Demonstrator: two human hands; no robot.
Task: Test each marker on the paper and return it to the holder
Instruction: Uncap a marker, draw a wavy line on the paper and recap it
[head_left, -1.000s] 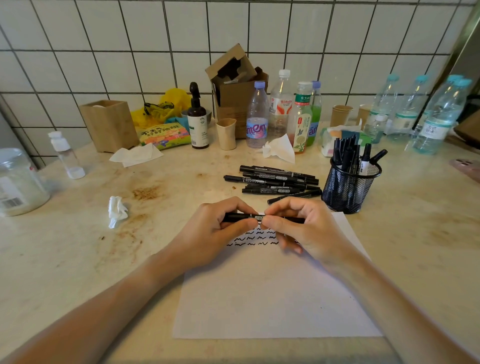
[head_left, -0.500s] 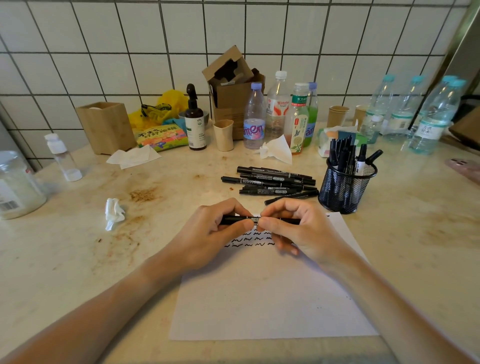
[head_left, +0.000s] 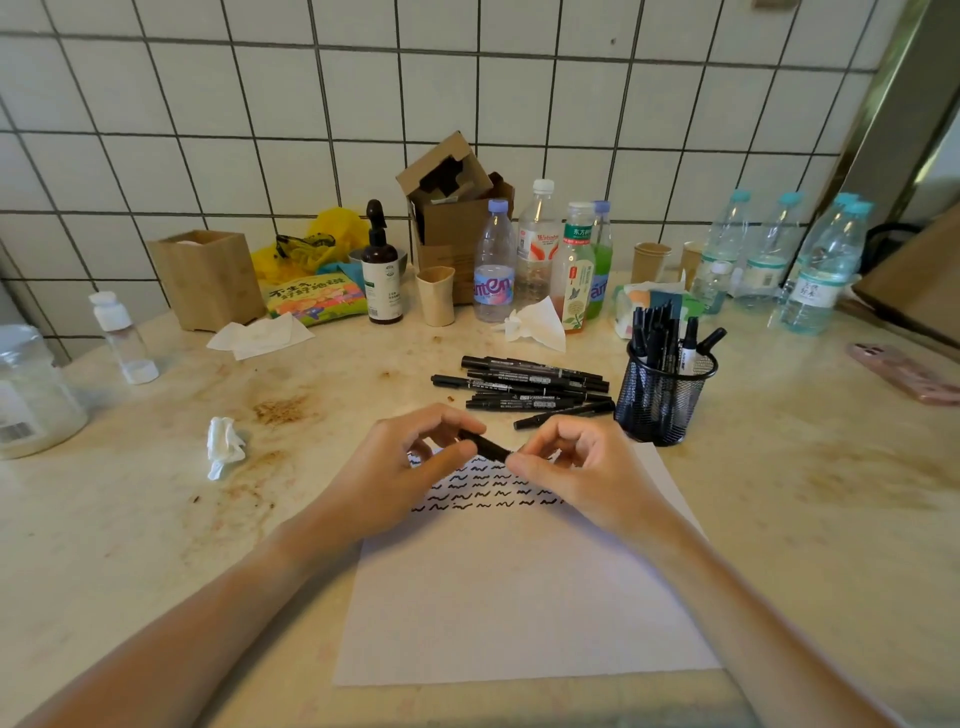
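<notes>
I hold a slim black marker pen (head_left: 483, 446) between both hands, just above the top of the white sheet of paper (head_left: 519, 597). A moment ago the marker lay level across my view, side to side; now its long axis is tilted, the far end up-left inside my left hand (head_left: 410, 462), the near end down-right at my right hand (head_left: 582, 467). Both hands pinch it with curled fingertips. I judge I am working the cap, though I cannot tell whether on or off. Rows of black squiggles (head_left: 483, 488) mark the paper. More markers (head_left: 524, 387) lie behind, beside the black mesh holder (head_left: 660, 410).
</notes>
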